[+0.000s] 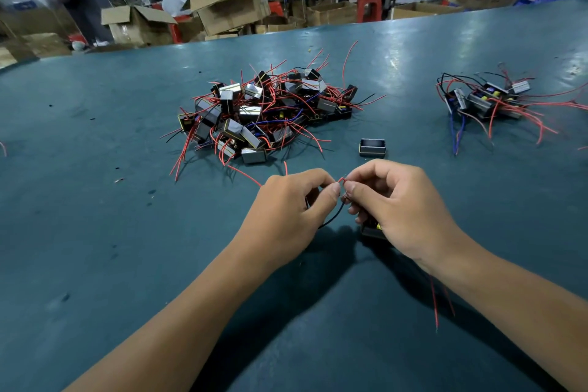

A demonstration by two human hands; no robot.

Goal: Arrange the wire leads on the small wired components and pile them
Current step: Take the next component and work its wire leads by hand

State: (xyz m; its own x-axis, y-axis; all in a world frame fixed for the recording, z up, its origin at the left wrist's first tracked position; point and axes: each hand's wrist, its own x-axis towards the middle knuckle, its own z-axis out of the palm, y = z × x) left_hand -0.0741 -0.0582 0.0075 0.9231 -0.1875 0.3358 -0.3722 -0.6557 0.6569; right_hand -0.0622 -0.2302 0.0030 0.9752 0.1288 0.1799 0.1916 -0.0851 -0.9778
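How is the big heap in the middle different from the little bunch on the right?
The middle heap holds many more components than the right bunch. The heap sits straight ahead of the hands; the bunch lies off near the table's right side. Both are small boxy parts trailing mostly red wires.

Both hands, left hand (pixel 286 207) and right hand (pixel 397 210), pinch red lead (pixel 341 180); component (pixel 370 230) seemingly under right palm.

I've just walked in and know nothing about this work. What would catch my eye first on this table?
Probably the big pile of small boxy components bristling with red wires, mid-table. Nearer the camera, the left hand and right hand pinch a red wire between their fingertips, with one component tucked under the right hand. A smaller pile sits at far right.
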